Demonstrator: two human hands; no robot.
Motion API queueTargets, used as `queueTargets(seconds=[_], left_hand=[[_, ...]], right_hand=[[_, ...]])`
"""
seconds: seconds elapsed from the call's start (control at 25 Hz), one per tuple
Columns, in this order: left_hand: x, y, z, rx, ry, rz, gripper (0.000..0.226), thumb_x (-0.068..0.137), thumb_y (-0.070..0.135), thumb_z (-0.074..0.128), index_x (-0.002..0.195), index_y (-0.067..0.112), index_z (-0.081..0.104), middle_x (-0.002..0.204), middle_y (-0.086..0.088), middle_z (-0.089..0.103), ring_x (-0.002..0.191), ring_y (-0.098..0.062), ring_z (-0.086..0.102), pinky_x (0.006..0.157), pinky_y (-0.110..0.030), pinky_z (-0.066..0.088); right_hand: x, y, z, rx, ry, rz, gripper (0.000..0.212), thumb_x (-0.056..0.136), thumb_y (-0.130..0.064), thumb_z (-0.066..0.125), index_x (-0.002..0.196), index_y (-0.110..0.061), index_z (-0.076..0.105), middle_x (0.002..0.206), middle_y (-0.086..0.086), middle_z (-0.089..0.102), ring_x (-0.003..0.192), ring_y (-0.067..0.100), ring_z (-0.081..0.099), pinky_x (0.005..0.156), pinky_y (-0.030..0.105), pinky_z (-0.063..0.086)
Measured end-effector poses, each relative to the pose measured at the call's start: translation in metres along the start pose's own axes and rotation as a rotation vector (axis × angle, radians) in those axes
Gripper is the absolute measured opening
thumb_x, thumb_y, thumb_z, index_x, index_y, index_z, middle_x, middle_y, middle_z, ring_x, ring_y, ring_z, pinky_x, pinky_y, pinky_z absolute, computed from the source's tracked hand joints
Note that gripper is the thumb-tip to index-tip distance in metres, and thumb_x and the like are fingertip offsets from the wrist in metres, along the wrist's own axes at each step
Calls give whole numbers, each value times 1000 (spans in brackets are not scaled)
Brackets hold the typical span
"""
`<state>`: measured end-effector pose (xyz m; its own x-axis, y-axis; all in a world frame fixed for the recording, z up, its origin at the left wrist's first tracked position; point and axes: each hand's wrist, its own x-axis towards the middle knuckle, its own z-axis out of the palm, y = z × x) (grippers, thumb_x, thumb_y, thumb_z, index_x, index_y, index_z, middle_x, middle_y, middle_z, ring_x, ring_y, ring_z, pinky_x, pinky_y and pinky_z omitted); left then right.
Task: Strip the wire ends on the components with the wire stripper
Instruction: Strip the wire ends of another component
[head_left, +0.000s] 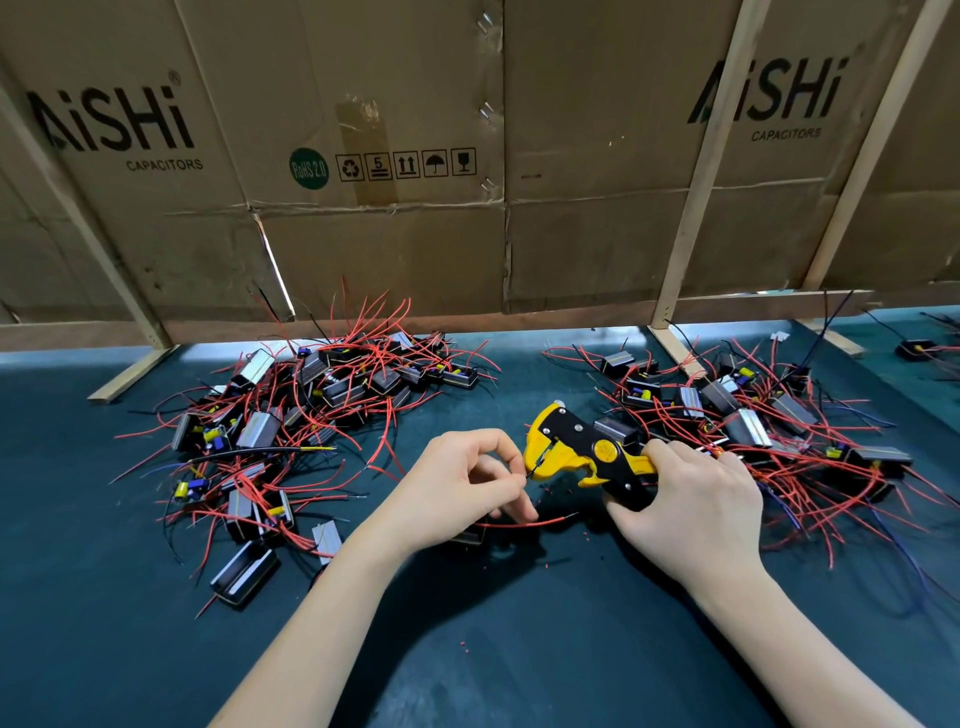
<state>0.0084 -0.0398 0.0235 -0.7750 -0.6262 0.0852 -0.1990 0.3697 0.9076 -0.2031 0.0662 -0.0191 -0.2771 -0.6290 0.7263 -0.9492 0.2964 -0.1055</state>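
My left hand (470, 486) pinches a black wire (531, 472) into the wire stripper (582, 454), gripped by my right hand (691, 506); shallow insertion risks incomplete stripping.

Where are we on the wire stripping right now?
Red insulation scraps on the dark green mat suggest earlier strips. In hand: left hand feeds a thin black wire into the yellow-and-black wire stripper gripped by the right hand. Left: two component piles, status unclear.
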Motion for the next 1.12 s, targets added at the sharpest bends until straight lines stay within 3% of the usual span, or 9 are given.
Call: queueTargets(seconds=[0.2, 0.52, 0.88, 1.12], left_hand=[[1, -1, 0, -4, 23, -7, 9, 93, 11, 60, 84, 8, 62, 72, -5, 76, 58, -7, 64, 60, -18, 48], [2, -4, 1, -19, 16, -14, 7, 93, 13, 60, 89, 9, 63, 73, -4, 76, 64, -8, 68, 61, -18, 48], [4, -7, 0, -43, -2, -2, 7, 96, 17, 59, 90, 14, 63, 80, -3, 77, 81, -15, 73, 65, -17, 50], [3, -8, 0, -69, -27, 8, 7, 96, 16, 60, 93, 10, 62, 82, -5, 77, 79, -14, 73, 66, -18, 50]], right_hand=[[-1, -1, 2, -34, -10, 4, 51, 42, -41, 91, 59, -11, 53, 55, 4, 56, 50, 29, 56, 59, 33, 39], [-1, 2, 4, -48, -3, 5, 50, 48, -44, 89, 64, -12, 55, 59, 3, 58, 55, 29, 59, 61, 33, 32], [0, 2, 4, -48, -19, 23, 49, 51, -45, 88, 65, -10, 57, 60, 4, 58, 57, 29, 60, 62, 35, 35], [-1, 1, 3, -57, -34, 24, 50, 49, -44, 88, 66, -10, 56, 61, 5, 57, 57, 30, 59, 63, 36, 36]])
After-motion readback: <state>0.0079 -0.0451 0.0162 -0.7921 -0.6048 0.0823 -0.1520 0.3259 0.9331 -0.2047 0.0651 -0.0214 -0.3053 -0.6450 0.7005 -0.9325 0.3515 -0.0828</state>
